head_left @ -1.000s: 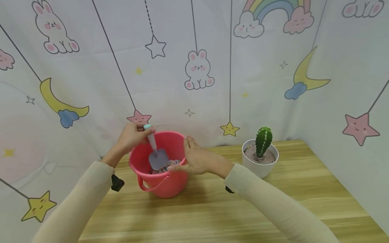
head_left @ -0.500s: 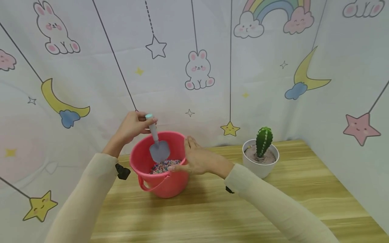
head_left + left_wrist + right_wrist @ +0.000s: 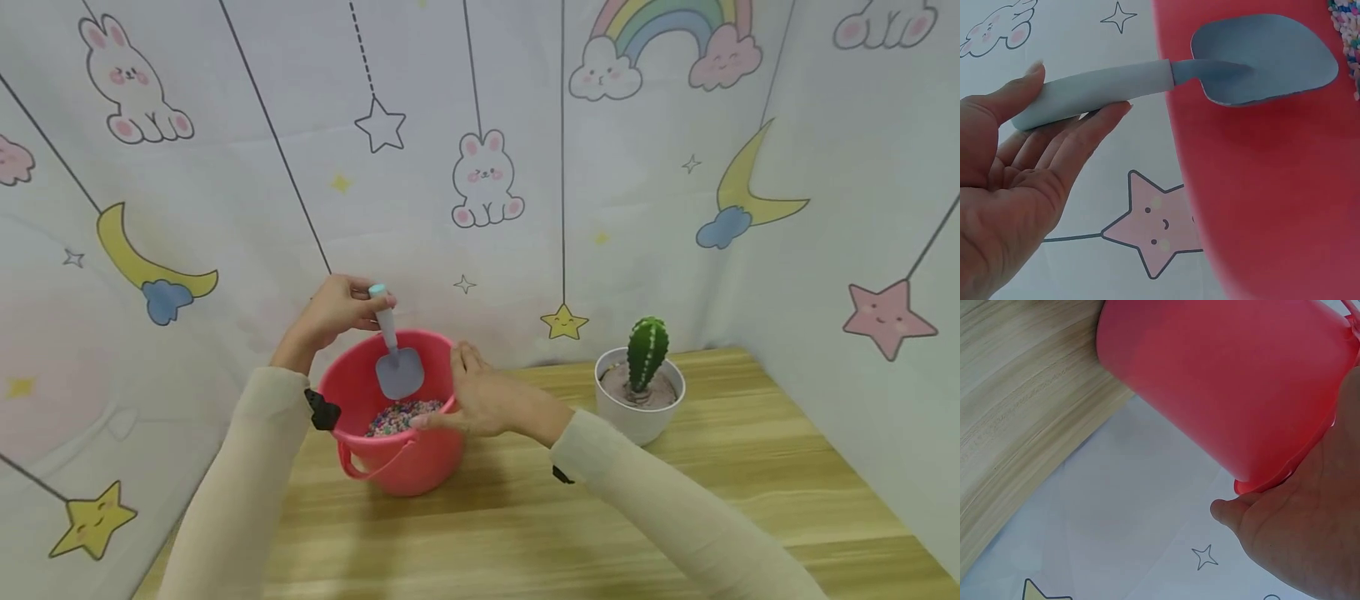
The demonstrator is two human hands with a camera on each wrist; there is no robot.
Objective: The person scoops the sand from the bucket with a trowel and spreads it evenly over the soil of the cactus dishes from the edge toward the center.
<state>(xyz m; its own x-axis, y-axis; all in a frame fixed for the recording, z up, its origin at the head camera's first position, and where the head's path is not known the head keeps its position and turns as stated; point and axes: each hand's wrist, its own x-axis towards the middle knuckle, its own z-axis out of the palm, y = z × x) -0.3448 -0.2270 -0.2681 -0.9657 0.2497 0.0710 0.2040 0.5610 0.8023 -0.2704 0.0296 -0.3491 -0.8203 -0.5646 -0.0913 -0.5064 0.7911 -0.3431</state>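
While the shovel (image 3: 399, 374) is pinched by the left hand (image 3: 337, 308) over beads (image 3: 399, 417) in the red bucket (image 3: 420, 464), the bucket is touched by the right hand (image 3: 491, 400), fingers straight | potted cactus (image 3: 647, 354) shown by head view only | shovel-to-bucket contact can't be judged.

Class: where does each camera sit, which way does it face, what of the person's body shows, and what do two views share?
Head: worn on the head, facing forward and down at the round pink plastic bucket; left hand, right hand and both cream sleeves show.
Left wrist: on that wrist, facing the grey-bladed, pale-handled shovel and the bucket's inner wall; left hand shows.
Right wrist: on that wrist, facing the bucket's outer wall; right hand shows.
Shared: head and left wrist both show the shovel.
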